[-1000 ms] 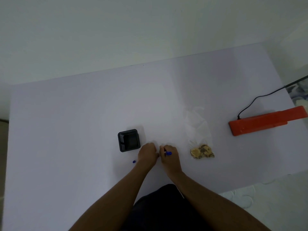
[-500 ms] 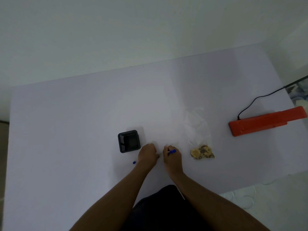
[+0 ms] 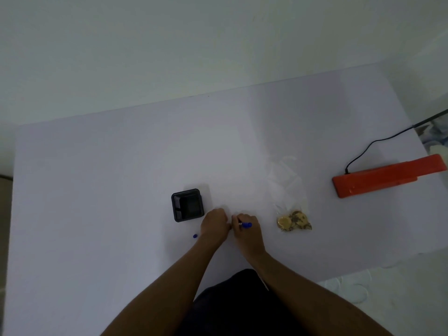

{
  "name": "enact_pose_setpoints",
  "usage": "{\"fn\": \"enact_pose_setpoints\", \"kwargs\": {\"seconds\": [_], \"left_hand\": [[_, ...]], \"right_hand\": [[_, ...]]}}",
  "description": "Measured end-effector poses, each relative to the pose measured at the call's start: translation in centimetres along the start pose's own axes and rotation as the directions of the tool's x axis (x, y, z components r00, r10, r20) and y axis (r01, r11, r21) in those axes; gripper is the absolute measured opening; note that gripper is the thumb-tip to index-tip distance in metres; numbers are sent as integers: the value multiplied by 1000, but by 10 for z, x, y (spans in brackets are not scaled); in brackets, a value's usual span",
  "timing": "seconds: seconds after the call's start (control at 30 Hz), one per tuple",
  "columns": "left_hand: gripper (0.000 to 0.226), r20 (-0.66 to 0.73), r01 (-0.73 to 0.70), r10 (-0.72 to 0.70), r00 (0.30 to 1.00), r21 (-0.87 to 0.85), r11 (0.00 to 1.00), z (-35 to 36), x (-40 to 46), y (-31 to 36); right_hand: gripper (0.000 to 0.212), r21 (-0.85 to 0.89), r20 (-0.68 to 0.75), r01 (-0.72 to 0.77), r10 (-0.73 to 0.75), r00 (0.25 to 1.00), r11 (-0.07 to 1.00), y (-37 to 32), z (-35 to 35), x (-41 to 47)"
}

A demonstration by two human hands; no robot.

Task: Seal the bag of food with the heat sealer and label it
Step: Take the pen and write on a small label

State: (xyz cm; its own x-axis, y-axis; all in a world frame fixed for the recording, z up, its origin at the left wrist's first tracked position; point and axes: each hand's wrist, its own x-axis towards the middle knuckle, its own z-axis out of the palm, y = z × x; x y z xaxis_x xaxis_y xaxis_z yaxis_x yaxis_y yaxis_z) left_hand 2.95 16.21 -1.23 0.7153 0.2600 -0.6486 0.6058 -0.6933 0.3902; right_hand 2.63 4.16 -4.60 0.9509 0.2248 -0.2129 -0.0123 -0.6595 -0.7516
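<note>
- Fingers of the right hand [image 3: 247, 230] are curled round a blue pen [image 3: 246, 224]; over the last second its blue end has tilted and then come back to point right, so the pen seems to be working in short strokes.
- Fingers of the left hand [image 3: 214, 224] are bunched, knuckles up, against the right hand; they have hardly moved, and whether they pinch anything I cannot tell. A white label under them would be hard to make out on the pale worktop [image 3: 97, 190].
- Cap [image 3: 195, 236], small and blue, lies just left of the left wrist, so the pen is uncapped.
- Tray [image 3: 187, 204], black and square, sits just beyond the left hand.
- Bag [image 3: 289, 202], clear with food in its near end, lies flat to the right of the hands, untouched and where it was.
- Sealer [image 3: 383, 178], orange, is well apart at the far right, arm down, cord attached.
- My judgement: this is the labelling step, with writing under way; whether the bag's mouth is sealed is too faint to tell.
</note>
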Motion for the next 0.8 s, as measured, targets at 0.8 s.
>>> {"fn": "enact_pose_setpoints", "kwargs": {"seconds": [0.8], "left_hand": [[15, -23, -31, 32, 999, 43, 999, 4, 4, -5]], "right_hand": [[30, 171, 26, -106, 103, 994, 980, -9, 0, -5]]}}
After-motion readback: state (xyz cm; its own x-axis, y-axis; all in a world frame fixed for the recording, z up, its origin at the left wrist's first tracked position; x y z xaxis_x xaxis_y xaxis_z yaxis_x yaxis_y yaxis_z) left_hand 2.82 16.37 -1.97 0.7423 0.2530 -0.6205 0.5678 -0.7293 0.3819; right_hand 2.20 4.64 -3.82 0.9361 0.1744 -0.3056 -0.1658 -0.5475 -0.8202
